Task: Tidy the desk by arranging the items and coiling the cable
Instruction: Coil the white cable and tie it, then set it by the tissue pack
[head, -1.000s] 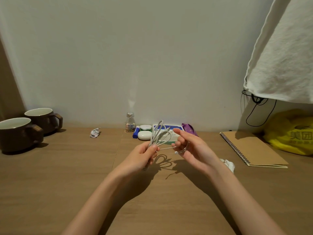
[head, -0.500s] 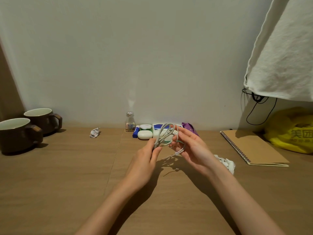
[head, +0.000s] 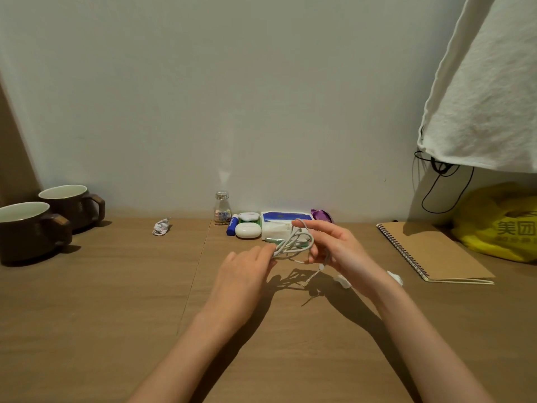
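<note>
Cable coil above desk, gripped by curled right hand; fingertips of left hand touch its left end, pinch unclear. Yellow bag reads 美团; bottle label unreadable.

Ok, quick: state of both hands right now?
Left hand: pinches the gathered end of the white cable.
Right hand: fingers curled round the cable's loops, holding them.

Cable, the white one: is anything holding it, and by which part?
Yes. The white cable is held by its bundled loops: the left hand pinches their left end, and the right hand curls around their right side.
</note>
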